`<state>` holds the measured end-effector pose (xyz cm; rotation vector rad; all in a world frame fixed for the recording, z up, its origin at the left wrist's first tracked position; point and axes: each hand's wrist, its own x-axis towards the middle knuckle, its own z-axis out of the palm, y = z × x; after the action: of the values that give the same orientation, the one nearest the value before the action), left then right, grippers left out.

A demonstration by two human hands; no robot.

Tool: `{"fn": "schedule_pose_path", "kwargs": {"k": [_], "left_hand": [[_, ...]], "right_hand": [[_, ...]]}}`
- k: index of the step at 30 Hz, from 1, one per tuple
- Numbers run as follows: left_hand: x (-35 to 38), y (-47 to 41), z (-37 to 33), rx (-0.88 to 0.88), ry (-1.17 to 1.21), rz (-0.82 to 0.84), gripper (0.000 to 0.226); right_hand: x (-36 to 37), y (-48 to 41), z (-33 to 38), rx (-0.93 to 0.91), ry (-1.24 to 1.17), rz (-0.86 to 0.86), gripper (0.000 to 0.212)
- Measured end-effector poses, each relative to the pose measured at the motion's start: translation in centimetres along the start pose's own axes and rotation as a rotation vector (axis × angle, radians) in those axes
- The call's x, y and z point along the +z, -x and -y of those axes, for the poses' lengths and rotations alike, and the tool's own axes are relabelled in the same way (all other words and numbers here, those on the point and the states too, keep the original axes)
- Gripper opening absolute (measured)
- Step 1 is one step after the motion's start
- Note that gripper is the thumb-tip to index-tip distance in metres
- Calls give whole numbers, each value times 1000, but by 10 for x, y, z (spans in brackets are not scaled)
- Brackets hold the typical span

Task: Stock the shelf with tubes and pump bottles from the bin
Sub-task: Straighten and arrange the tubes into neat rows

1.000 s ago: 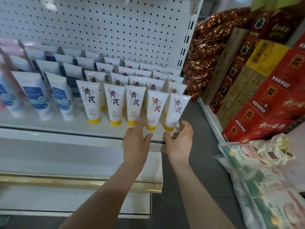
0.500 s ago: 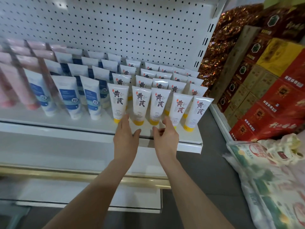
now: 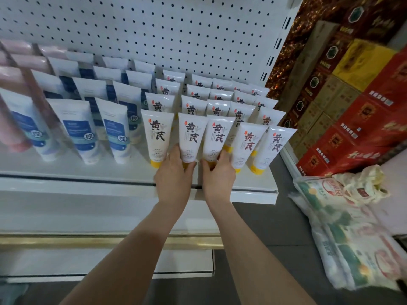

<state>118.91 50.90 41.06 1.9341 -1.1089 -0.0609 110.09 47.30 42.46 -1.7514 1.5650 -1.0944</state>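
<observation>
Your shelf [image 3: 88, 172] stood packed with tubes [image 3: 157, 133] from 9 to 1 o'clock, left hand [image 3: 174, 181] and right hand [image 3: 220, 179] each gripping a front tube [image 3: 190, 139]; no pump bottles showed.

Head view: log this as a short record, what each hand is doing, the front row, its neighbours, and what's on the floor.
Front row: five yellow-capped tubes standing on their caps
Left hand: grips the base of the second tube from the left
Right hand: grips the base of the third tube
Neighbours: blue-label tubes to the left
Floor: printed sacks at the right
</observation>
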Motion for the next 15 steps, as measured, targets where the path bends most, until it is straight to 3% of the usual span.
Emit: {"fn": "schedule_pose_path", "kwargs": {"k": [7, 15], "left_hand": [[-2, 0, -6, -96, -1, -6, 42], [-3, 1, -7, -82, -22, -7, 42]], "right_hand": [[2, 2, -1, -7, 7, -19, 27], [0, 5, -3, -16, 15, -28, 26]]}}
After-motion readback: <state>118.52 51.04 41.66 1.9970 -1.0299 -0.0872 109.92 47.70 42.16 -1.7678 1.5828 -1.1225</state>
